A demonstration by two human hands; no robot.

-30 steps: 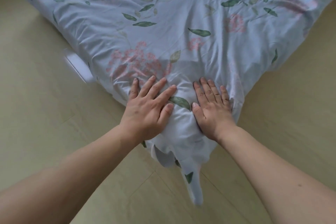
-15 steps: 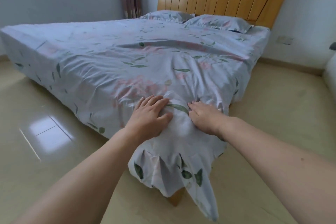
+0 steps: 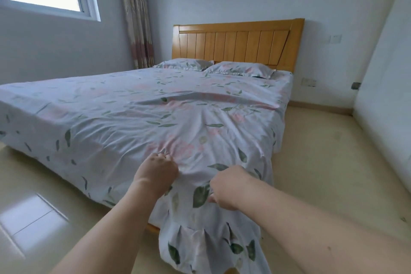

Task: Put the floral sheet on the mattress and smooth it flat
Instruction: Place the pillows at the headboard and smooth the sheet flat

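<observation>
Floral sheet (image 3: 155,118) corner bunched in both hands.

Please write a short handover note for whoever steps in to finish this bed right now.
Left hand: fingers curled, bunching the floral sheet at the near corner of the mattress.
Right hand: grip pinching the sheet's overhang just below that corner.
Sheet: spread over the whole mattress, up to the two pillows by the headboard; the ruffled corner hangs toward the floor.
Done: sheet is on and covers the bed.
Left: a long raised fold crosses the middle, and wrinkles fan out from the near corner; pull taut and smooth flat.
</observation>
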